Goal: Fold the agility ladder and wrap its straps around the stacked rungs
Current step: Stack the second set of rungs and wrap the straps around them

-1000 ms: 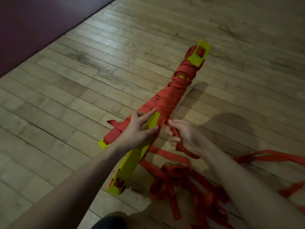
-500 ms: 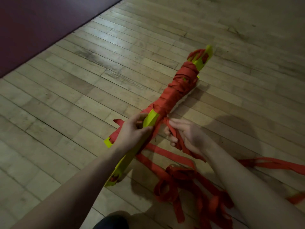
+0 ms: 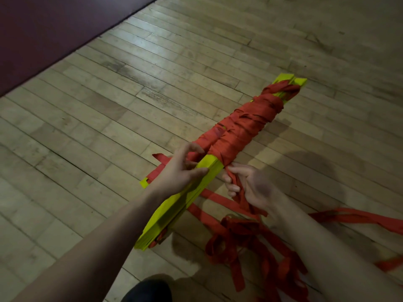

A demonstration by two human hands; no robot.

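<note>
A stack of yellow-green rungs (image 3: 172, 210) lies slanted over the floor, its far half bound in red strap windings (image 3: 242, 125). My left hand (image 3: 181, 168) lies on the stack's bare middle, fingers spread and lightly bent over the top rung. My right hand (image 3: 246, 184), just right of the stack, grips a bunch of red strap (image 3: 236, 188) that leads up to the windings. The loose remainder of the strap (image 3: 250, 243) is heaped below my right forearm.
The wooden plank floor (image 3: 109, 131) runs all around. A dark maroon mat or wall edge (image 3: 54, 29) fills the upper left corner. More red strap (image 3: 357, 216) trails off to the right edge. A dark shoe tip (image 3: 148, 290) shows at the bottom.
The stack has rolled and now lies lower and flatter on the floor. My right hand holds the strap bunch a little lower beside the stack. My left hand's fingers have spread over the top rung.
</note>
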